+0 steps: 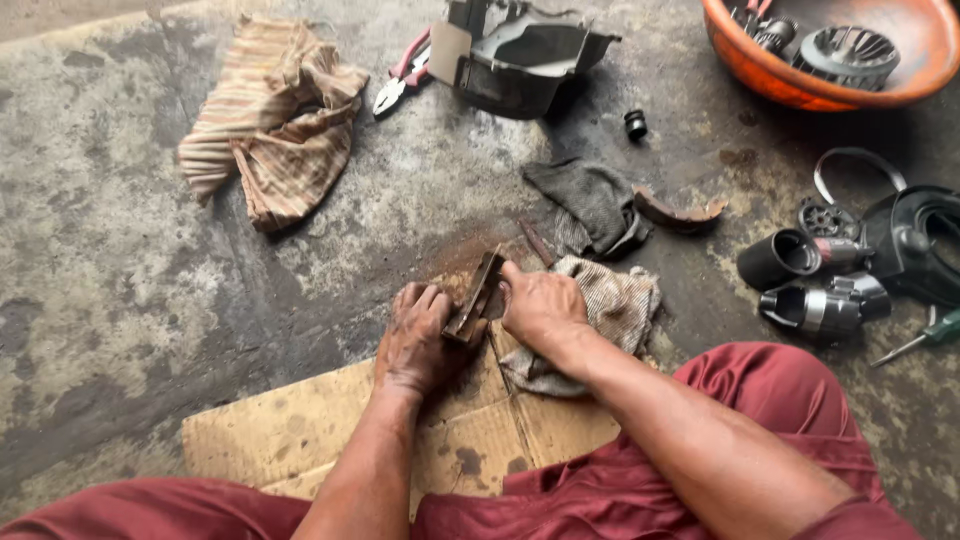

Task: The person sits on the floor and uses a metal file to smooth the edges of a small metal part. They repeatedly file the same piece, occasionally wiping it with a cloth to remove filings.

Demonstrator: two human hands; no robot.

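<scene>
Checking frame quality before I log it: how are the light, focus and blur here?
Head view: soft, even daylight, faint shadows, no glare; left hand, right hand and the rusty metal piece slightly soft; the orange basin is cropped by the frame's top edge.

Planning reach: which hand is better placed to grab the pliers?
Left, probably. The left hand sits on the same side as the red-handled pliers; the right hand would have to cross over the brake shoe both hold.

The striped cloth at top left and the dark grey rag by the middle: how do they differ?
The striped cloth is tan with pale stripes; the dark grey rag is plain and near black. The striped cloth is larger and spread in loose folds; the dark grey rag is smaller and bunched. The striped cloth lies far from both hands; the dark grey rag lies just beyond the right hand. Both lie crumpled on the concrete floor.
</scene>
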